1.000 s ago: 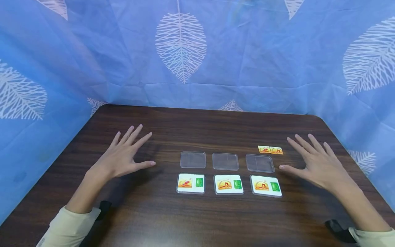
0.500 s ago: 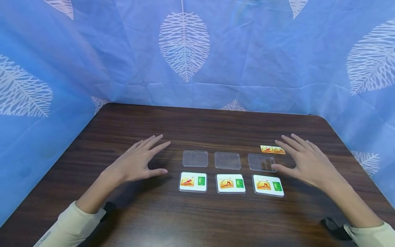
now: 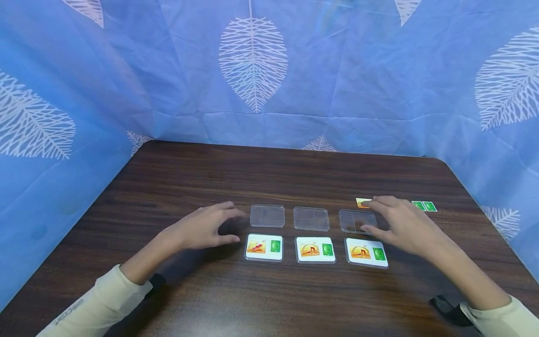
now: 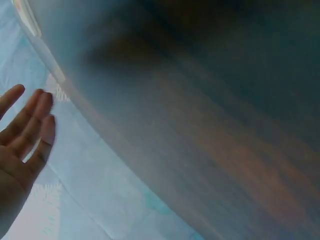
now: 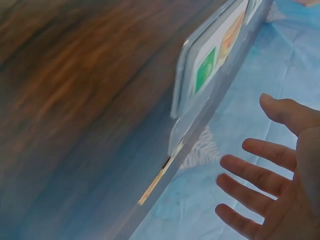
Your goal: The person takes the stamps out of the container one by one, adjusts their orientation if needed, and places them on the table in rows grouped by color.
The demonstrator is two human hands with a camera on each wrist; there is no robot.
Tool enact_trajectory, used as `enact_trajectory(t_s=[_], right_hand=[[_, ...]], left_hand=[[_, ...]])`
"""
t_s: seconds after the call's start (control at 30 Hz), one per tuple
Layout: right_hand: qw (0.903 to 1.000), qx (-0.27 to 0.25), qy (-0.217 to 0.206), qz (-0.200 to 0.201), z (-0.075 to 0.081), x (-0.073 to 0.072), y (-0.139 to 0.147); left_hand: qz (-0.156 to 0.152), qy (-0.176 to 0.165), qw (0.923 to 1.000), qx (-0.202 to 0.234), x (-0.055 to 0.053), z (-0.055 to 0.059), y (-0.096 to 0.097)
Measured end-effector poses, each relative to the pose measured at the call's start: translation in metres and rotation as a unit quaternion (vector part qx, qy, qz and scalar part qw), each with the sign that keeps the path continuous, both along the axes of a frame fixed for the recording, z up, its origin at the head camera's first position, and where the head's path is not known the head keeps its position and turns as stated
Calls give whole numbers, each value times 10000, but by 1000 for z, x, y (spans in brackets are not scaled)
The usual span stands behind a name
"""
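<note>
My left hand point(image 3: 204, 228) hovers just left of a clear flat plastic lid point(image 3: 267, 216), its fingers loosely bent and nothing between them. Over on the right, my right hand point(image 3: 400, 224) reaches above the right-hand clear lid point(image 3: 349, 219) with spread fingers. Its fingertips overlap a pair of orange stamp-like pieces point(image 3: 361, 202), most of which they hide. A green stamp-like pair point(image 3: 424, 206) shows beyond the knuckles. In the right wrist view, the right hand point(image 5: 270, 175) holds nothing; in the left wrist view, the left hand point(image 4: 22, 145) is also without an object.
A third clear lid point(image 3: 311, 219) lies between the other two. In front of the lids stand three clear cases, left point(image 3: 264, 247), middle point(image 3: 315, 250) and right point(image 3: 366, 252), each with a white card bearing orange and green pieces. Blue leaf-print cloth point(image 3: 189, 65) surrounds the dark wooden table point(image 3: 252, 299).
Both hands have moved inward and lower, the left toward the left lid, the right over the orange pair. Their fingers have bent more. The green pair has come into sight behind the right hand.
</note>
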State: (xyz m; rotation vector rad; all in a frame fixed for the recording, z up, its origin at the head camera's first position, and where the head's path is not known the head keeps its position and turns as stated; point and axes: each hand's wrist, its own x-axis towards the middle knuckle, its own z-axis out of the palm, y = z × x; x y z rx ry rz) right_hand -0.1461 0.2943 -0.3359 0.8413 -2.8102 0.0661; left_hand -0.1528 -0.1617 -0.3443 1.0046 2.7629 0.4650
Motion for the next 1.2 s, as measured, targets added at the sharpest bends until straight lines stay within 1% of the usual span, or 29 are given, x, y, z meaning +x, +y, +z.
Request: enact_trajectory(t_s=[0.17, 0.27, 0.4, 0.6, 0.67, 0.83, 1.0, 1.2], right_hand=[[9994, -109, -312, 114, 2, -2, -15], [9986, -145, -485, 155, 3, -3, -24], [9977, -162, -594, 267, 3, -4, -36], [9963, -177, -667, 510, 3, -6, -51], [9959, -155, -710, 541, 3, -7, -55], [9947, -177, -790, 636, 2, -8, -63], [9930, -260, -834, 792, 3, -10, -71], [9912, -384, -868, 925, 5, -14, -82]], left_hand=[[-286, -339, 9972, 598, -4, -6, 6], [-474, -544, 9942, 799, -7, -9, 10], [-587, -724, 9923, 818, -8, -12, 14], [-573, -807, 9920, 785, -7, -17, 18], [-643, -830, 9912, 809, -7, -20, 18], [-772, -1062, 9867, 961, -10, -25, 19], [-772, -1368, 9817, 1081, -11, -27, 19], [-785, -1477, 9784, 1214, -14, -28, 21]])
